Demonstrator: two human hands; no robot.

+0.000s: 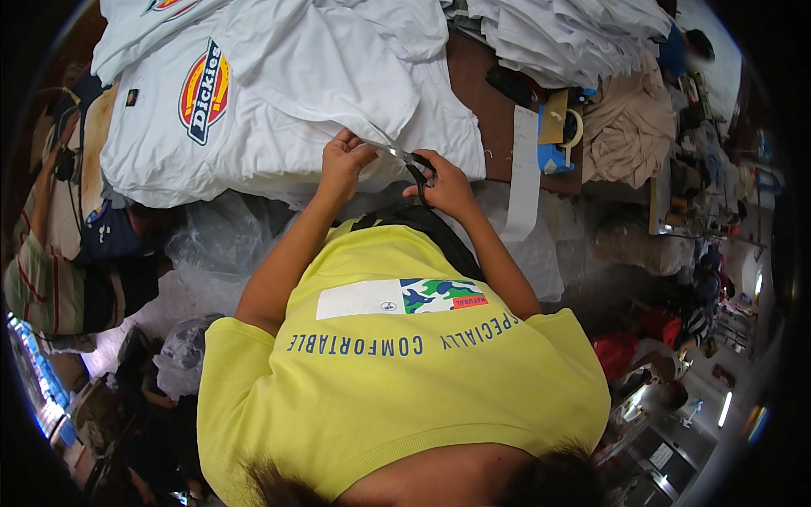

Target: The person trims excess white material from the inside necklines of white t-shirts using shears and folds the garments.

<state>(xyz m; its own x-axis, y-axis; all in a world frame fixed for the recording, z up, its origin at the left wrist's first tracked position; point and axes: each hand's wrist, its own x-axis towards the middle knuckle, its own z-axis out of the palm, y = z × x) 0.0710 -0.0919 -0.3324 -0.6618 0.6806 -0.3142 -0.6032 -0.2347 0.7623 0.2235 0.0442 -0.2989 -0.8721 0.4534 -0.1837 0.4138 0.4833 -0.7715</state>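
Note:
A white T-shirt (329, 76) with a red, yellow and dark blue printed emblem lies spread over a pile of white garments in front of me. My left hand (345, 160) is closed, its thumb and fingers pinching the near edge of the white cloth. In my right hand (448, 184) is a pair of scissors (394, 151) with black handles, my fingers through the loops. The metal blades point up and to the left, over the cloth beside my left hand. Whether the blades touch the fabric or a thread is too small to tell.
A stack of white garments (566, 38) stands at the far right of the brown table (473, 80). Near it are a tape roll (572, 129), a long paper strip (522, 182) and a beige cloth heap (629, 127). Clear plastic bags (220, 237) hang below the table edge. Another person (42, 262) is at the left.

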